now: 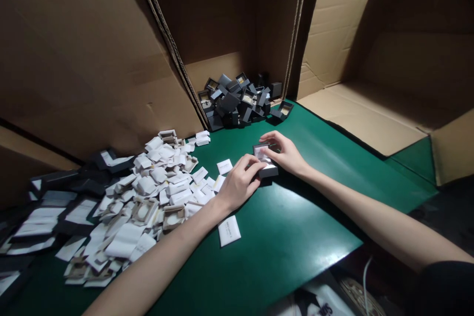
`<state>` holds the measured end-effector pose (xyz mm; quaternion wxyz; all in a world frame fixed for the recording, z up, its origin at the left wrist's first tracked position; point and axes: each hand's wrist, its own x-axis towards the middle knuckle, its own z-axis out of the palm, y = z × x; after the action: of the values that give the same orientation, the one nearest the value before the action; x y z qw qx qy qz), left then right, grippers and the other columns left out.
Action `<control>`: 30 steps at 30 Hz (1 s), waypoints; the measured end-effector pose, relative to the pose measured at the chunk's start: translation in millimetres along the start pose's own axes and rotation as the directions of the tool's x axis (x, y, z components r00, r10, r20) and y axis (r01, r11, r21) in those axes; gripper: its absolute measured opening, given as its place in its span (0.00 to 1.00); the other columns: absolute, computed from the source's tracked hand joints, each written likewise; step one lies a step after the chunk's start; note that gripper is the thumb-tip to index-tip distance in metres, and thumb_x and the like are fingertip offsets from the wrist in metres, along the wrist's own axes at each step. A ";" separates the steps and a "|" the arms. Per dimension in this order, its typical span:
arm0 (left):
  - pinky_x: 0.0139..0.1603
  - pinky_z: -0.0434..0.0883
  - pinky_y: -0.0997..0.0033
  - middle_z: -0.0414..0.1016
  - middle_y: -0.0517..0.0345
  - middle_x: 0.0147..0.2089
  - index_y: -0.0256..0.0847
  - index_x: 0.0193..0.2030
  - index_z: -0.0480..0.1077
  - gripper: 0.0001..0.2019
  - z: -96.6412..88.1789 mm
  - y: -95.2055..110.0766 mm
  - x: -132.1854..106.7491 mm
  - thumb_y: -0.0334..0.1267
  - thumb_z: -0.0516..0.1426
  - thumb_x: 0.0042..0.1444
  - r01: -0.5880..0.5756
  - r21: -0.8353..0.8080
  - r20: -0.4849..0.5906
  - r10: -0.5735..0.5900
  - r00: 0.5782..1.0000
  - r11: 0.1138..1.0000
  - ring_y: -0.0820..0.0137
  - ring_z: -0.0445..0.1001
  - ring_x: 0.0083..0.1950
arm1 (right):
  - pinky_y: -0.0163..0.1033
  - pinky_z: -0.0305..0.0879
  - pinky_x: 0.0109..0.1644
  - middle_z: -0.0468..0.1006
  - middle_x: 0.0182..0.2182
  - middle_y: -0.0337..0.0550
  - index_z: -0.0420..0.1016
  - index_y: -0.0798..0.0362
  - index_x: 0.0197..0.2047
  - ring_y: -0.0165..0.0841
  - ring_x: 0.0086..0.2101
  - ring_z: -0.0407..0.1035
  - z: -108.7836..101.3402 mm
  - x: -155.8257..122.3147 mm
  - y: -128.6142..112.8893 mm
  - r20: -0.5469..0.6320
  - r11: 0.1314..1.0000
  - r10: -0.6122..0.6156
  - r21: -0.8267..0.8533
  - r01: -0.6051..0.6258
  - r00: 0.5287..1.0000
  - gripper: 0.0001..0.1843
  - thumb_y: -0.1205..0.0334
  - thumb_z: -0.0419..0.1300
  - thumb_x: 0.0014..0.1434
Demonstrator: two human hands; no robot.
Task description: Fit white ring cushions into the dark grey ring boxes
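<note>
A small dark box (269, 173) with a pale inside sits on the green table, held between both hands. My left hand (241, 181) grips its left side, with fingertips over the pale inside. At the box's far right side is my right hand (284, 152), its thumb reaching into the box and its fingers curled over the far edge. What lies under the fingers is partly hidden. Just left of my left hand are several white printed cards (224, 166), and another white card (229, 231) lies alone below my left wrist.
A wide heap of white folded cards and paper inserts (159, 175) covers the table's left. Dark box parts with white linings (76, 211) lie beyond it. Small dark boxes (230, 102) are piled inside a cardboard carton (213, 66). Another open carton (365, 113) stands right.
</note>
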<state>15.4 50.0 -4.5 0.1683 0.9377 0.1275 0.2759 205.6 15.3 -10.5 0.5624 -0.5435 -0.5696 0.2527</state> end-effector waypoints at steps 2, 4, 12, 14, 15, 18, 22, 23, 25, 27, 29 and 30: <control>0.49 0.71 0.62 0.65 0.51 0.49 0.42 0.52 0.65 0.17 -0.3 0.5 0.1 0.25 0.53 0.56 -0.002 0.005 0.003 0.002 1.000 1.000 0.64 0.68 0.51 | 0.41 0.68 0.43 0.75 0.39 0.43 0.69 0.52 0.42 0.34 0.38 0.71 1.6 1.0 0.8 0.029 0.994 0.069 0.085 -0.071 0.997 0.12 0.60 0.60 0.53; 0.49 0.71 0.63 0.65 0.51 0.49 0.42 0.52 0.65 0.17 -0.4 0.8 0.2 0.26 0.53 0.56 -0.014 0.011 0.015 0.013 1.000 1.000 0.64 0.68 0.51 | 0.40 0.68 0.40 0.76 0.36 0.42 0.71 0.53 0.39 0.33 0.35 0.71 2.1 2.1 0.3 0.037 0.983 0.124 0.130 -0.128 0.992 0.11 0.60 0.61 0.51; 0.50 0.70 0.62 0.65 0.50 0.50 0.40 0.53 0.64 0.17 -1.0 3.1 0.0 0.25 0.53 0.56 -0.047 0.044 0.057 0.044 0.997 0.998 0.63 0.67 0.52 | 0.37 0.66 0.36 0.76 0.32 0.39 0.71 0.54 0.35 0.31 0.32 0.70 2.4 2.3 -1.7 0.012 0.967 0.165 0.193 -0.165 0.986 0.09 0.64 0.61 0.47; 0.50 0.70 0.61 0.65 0.50 0.50 0.41 0.52 0.64 0.17 -1.7 3.9 0.3 0.25 0.53 0.56 -0.040 0.051 0.060 0.037 0.998 0.998 0.62 0.66 0.52 | 0.37 0.66 0.37 0.76 0.34 0.40 0.71 0.54 0.37 0.31 0.33 0.70 2.1 1.9 -1.3 0.023 0.968 0.158 0.196 -0.159 0.987 0.11 0.64 0.61 0.47; 0.50 0.70 0.61 0.65 0.50 0.50 0.41 0.52 0.63 0.17 -2.0 4.2 0.5 0.25 0.53 0.56 -0.038 0.052 0.062 0.035 0.997 0.998 0.62 0.66 0.52 | 0.38 0.66 0.38 0.75 0.35 0.40 0.70 0.53 0.39 0.32 0.33 0.71 1.6 1.8 -1.0 0.036 0.968 0.151 0.197 -0.155 0.988 0.13 0.64 0.61 0.47; 0.51 0.70 0.60 0.65 0.49 0.51 0.41 0.52 0.64 0.17 -2.3 4.6 1.1 0.25 0.53 0.56 -0.034 0.053 0.067 0.030 0.997 0.998 0.61 0.66 0.53 | 0.39 0.67 0.39 0.75 0.35 0.40 0.69 0.52 0.43 0.32 0.34 0.71 -0.6 1.8 0.5 0.118 0.976 0.132 0.161 -0.150 0.984 0.18 0.64 0.62 0.46; 0.51 0.70 0.60 0.65 0.49 0.52 0.41 0.52 0.64 0.17 -1.5 4.7 1.6 0.25 0.52 0.55 -0.035 0.060 0.064 0.031 0.997 0.998 0.61 0.66 0.53 | 0.40 0.66 0.39 0.75 0.35 0.40 0.70 0.52 0.44 0.33 0.34 0.69 -3.2 1.9 2.0 0.188 0.994 0.105 0.016 -0.110 0.977 0.19 0.65 0.62 0.46; 0.51 0.70 0.60 0.65 0.49 0.52 0.41 0.52 0.64 0.17 -1.3 4.7 1.6 0.25 0.52 0.55 -0.036 0.061 0.063 0.032 0.997 0.997 0.61 0.66 0.53 | 0.40 0.66 0.40 0.75 0.35 0.40 0.70 0.52 0.43 0.33 0.34 0.69 -3.4 1.9 2.0 0.189 0.995 0.100 -0.005 -0.101 0.977 0.18 0.65 0.61 0.46; 0.51 0.70 0.60 0.66 0.49 0.52 0.41 0.52 0.64 0.18 -1.2 4.6 1.5 0.25 0.52 0.55 -0.039 0.062 0.064 0.035 0.997 0.997 0.62 0.66 0.53 | 0.40 0.66 0.40 0.75 0.35 0.40 0.70 0.53 0.43 0.33 0.34 0.69 -3.2 1.9 1.9 0.186 0.995 0.101 -0.016 -0.100 0.977 0.17 0.65 0.61 0.47; 0.50 0.70 0.60 0.66 0.50 0.52 0.41 0.52 0.63 0.18 -1.5 4.3 1.2 0.25 0.52 0.55 -0.042 0.062 0.069 0.038 0.997 0.997 0.62 0.67 0.53 | 0.40 0.66 0.39 0.75 0.35 0.40 0.70 0.53 0.43 0.33 0.34 0.69 -2.7 1.9 2.0 0.182 0.994 0.106 -0.011 -0.106 0.978 0.17 0.65 0.61 0.47; 0.50 0.70 0.60 0.66 0.50 0.52 0.41 0.53 0.63 0.18 -1.9 4.1 1.0 0.25 0.52 0.55 -0.047 0.063 0.078 0.042 0.996 0.997 0.61 0.66 0.53 | 0.39 0.66 0.39 0.75 0.34 0.39 0.70 0.53 0.42 0.33 0.33 0.69 -2.3 2.0 2.6 0.179 0.995 0.101 -0.022 -0.099 0.979 0.16 0.65 0.61 0.47; 0.50 0.70 0.60 0.66 0.50 0.52 0.41 0.53 0.63 0.18 -2.0 4.0 0.9 0.26 0.53 0.56 -0.050 0.064 0.081 0.044 0.996 0.997 0.61 0.66 0.53 | 0.39 0.65 0.39 0.74 0.34 0.39 0.70 0.53 0.42 0.33 0.33 0.68 -2.3 2.1 3.0 0.178 0.995 0.095 -0.032 -0.091 0.979 0.16 0.65 0.61 0.47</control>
<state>15.6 47.1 -0.9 0.1359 0.9558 0.1075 0.2377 209.1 17.3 -11.9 0.4898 -0.5512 -0.5948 0.3200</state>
